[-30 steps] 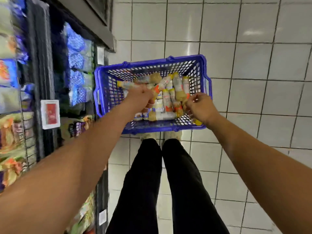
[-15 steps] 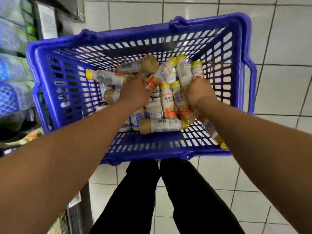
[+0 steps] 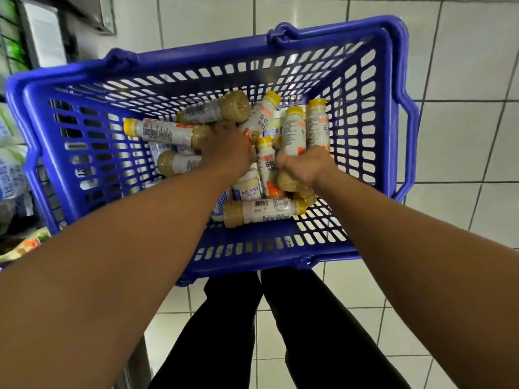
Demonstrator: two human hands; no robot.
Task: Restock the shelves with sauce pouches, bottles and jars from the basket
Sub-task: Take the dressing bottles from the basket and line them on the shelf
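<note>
A blue plastic basket (image 3: 84, 153) stands on the tiled floor in front of my legs. Inside lie several sauce bottles with yellow caps, white labels and beige filling. Both my hands are down in the pile. My right hand (image 3: 304, 164) grips an upright-leaning bottle (image 3: 293, 130) round its lower half. My left hand (image 3: 227, 148) lies curled over the bottles at the middle of the pile, its fingers hidden; what it holds cannot be told. One bottle (image 3: 261, 210) lies crosswise near the front wall, another (image 3: 165, 131) to the left.
Shelves (image 3: 14, 169) with packaged goods run along the left edge, close to the basket's left wall. White floor tiles (image 3: 463, 136) lie to the right and behind the basket. My dark-trousered legs (image 3: 280, 332) stand just in front of it.
The view has dropped closer over the basket. Both hands have sunk deeper into the bottles, and my right hand has closed round a bottle.
</note>
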